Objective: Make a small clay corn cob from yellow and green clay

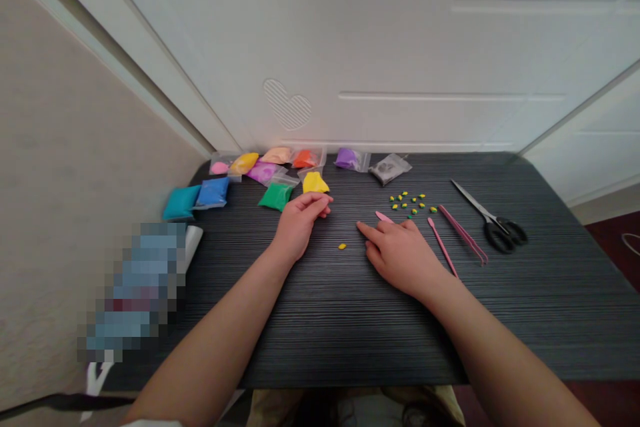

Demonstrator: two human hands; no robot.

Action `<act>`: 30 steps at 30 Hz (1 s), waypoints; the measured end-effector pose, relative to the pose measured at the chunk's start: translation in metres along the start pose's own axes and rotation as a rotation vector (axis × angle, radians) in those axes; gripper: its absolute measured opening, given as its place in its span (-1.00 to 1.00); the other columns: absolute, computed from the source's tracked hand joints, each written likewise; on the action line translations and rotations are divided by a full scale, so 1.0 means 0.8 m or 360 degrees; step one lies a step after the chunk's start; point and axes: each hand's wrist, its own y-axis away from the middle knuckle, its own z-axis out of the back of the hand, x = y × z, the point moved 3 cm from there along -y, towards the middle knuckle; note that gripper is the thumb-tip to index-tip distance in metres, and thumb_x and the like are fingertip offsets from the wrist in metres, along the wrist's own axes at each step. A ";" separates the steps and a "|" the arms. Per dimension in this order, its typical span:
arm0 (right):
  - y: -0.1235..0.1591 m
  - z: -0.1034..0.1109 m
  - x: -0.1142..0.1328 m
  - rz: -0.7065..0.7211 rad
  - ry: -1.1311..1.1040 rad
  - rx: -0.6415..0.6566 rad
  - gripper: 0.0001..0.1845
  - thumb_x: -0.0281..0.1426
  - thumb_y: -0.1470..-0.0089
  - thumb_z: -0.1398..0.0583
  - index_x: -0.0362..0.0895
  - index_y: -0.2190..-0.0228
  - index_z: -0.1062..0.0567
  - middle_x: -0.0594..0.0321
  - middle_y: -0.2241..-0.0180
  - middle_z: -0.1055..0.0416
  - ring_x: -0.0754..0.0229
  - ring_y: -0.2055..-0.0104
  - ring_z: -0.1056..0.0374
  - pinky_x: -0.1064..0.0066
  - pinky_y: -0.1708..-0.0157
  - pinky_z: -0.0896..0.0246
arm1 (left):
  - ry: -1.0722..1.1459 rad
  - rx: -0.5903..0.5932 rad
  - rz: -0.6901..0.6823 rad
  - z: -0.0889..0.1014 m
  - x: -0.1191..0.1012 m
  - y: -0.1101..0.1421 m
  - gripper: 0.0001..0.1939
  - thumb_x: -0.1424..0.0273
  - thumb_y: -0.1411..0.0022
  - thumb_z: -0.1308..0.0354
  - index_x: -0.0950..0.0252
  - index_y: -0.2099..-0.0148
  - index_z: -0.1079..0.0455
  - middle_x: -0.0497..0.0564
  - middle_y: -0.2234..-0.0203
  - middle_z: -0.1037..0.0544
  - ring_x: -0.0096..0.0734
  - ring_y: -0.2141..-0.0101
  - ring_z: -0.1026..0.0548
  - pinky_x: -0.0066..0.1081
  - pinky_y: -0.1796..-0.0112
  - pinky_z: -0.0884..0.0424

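My left hand [299,221] is closed in a pinch just in front of the bag of yellow clay [315,182]; whatever lies between its fingertips is hidden. On the dark table, my right hand [400,252] rests palm down, index finger stretched out to the left and the other fingers bent under. Beneath its knuckles a flat-tipped pink clay tool [383,217] partly shows. One small yellow clay piece [342,247], pointed at its ends, lies between the two hands. Several small yellow-and-green clay pieces [414,200] are scattered beyond my right hand.
Bags of green [277,195], purple [346,159], grey [390,169] and blue clay [213,193] line the back and left. Right of my right hand lie a second pink tool [443,247], pink tweezers [463,233] and black-handled scissors [493,220]. A white door [425,60] rises behind the table.
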 end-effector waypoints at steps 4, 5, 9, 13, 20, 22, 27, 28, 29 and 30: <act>0.001 0.000 0.007 0.0045 -0.0005 0.0053 -0.60 -0.27 -0.12 0.09 0.02 0.01 -0.26 0.15 0.30 -0.40 0.09 0.20 -0.29 0.24 0.23 0.07 | 0.0145 -0.0011 0.0030 0.000 -0.002 -0.001 -0.91 0.42 -0.02 -0.15 0.33 0.38 -0.42 -0.03 0.49 -0.42 -0.56 0.48 -0.31 -0.49 0.38 -0.21; 0.002 0.000 0.007 0.0043 -0.0008 0.0052 -0.60 -0.26 -0.12 0.08 0.02 0.00 -0.25 0.15 0.30 -0.40 0.09 0.19 -0.29 0.24 0.23 0.06 | 0.0192 -0.0014 0.0043 -0.001 -0.003 -0.002 -0.91 0.43 -0.02 -0.14 0.34 0.39 -0.42 -0.03 0.50 -0.41 -0.57 0.48 -0.31 -0.49 0.38 -0.21; 0.003 0.000 0.001 0.0004 -0.0013 -0.0012 -0.58 -0.26 -0.13 0.09 -0.04 0.00 -0.25 0.10 0.21 -0.39 0.05 0.04 -0.20 0.22 0.15 0.06 | 0.0335 -0.0026 0.0081 -0.001 -0.005 -0.003 -0.91 0.45 -0.02 -0.14 0.37 0.39 -0.42 -0.03 0.55 -0.40 -0.57 0.49 -0.31 -0.51 0.40 -0.21; 0.001 0.009 -0.011 -0.0023 -0.0077 -0.0131 -0.60 -0.30 -0.12 0.07 -0.04 0.00 -0.25 0.11 0.14 -0.35 0.10 0.05 -0.20 0.25 0.14 0.02 | 0.0403 -0.0057 0.0100 0.000 -0.006 -0.003 -0.92 0.46 0.00 -0.16 0.38 0.40 -0.42 -0.03 0.58 -0.39 -0.57 0.50 -0.31 -0.51 0.42 -0.21; -0.005 0.027 -0.021 -0.0119 -0.0138 -0.0423 -0.65 -0.36 -0.09 0.02 -0.03 0.09 -0.36 0.18 0.19 -0.34 0.13 0.14 -0.19 0.27 0.17 -0.02 | 0.0494 -0.0063 0.0128 0.004 -0.004 -0.004 -0.91 0.45 0.00 -0.16 0.38 0.39 -0.41 -0.04 0.59 -0.38 -0.57 0.50 -0.31 -0.52 0.42 -0.22; -0.004 0.023 -0.013 -0.0019 -0.0075 -0.0391 -0.66 -0.35 -0.09 0.02 -0.03 0.10 -0.37 0.17 0.11 -0.30 0.11 0.05 -0.14 0.23 0.10 0.03 | 0.0495 -0.0055 0.0126 0.004 -0.005 -0.004 -0.90 0.44 0.01 -0.16 0.38 0.40 -0.41 -0.04 0.59 -0.38 -0.57 0.50 -0.31 -0.52 0.42 -0.22; -0.004 0.005 -0.002 0.0000 0.0070 -0.0381 -0.64 -0.30 -0.11 0.02 -0.09 0.08 -0.35 0.12 -0.01 -0.23 0.05 -0.09 0.00 0.11 -0.04 0.22 | 0.0478 -0.0032 0.0135 0.004 -0.007 -0.002 -0.88 0.42 0.00 -0.16 0.38 0.39 -0.42 -0.04 0.58 -0.39 -0.58 0.50 -0.32 -0.51 0.40 -0.22; -0.005 0.002 -0.002 -0.0011 0.0074 -0.0397 -0.65 -0.29 -0.11 0.01 -0.09 0.10 -0.36 0.13 0.00 -0.24 0.06 -0.09 0.00 0.11 -0.05 0.24 | 0.0476 -0.0033 0.0138 0.004 -0.007 -0.002 -0.88 0.41 0.01 -0.16 0.38 0.39 -0.42 -0.04 0.57 -0.39 -0.57 0.50 -0.32 -0.51 0.41 -0.22; -0.006 0.000 -0.002 -0.0024 0.0071 -0.0418 -0.67 -0.29 -0.10 0.00 -0.08 0.12 -0.38 0.15 0.01 -0.26 0.07 -0.08 -0.02 0.11 -0.05 0.25 | 0.0474 -0.0035 0.0139 0.005 -0.008 -0.002 -0.88 0.41 0.01 -0.16 0.38 0.39 -0.42 -0.04 0.56 -0.40 -0.57 0.51 -0.32 -0.50 0.41 -0.22; -0.008 -0.001 -0.002 -0.0042 0.0062 -0.0444 -0.69 -0.28 -0.10 -0.01 -0.07 0.16 -0.41 0.17 0.04 -0.28 0.08 -0.07 -0.04 0.12 -0.06 0.25 | 0.0472 -0.0034 0.0140 0.005 -0.008 -0.002 -0.88 0.40 0.01 -0.16 0.37 0.40 -0.41 -0.03 0.55 -0.41 -0.57 0.51 -0.32 -0.50 0.41 -0.22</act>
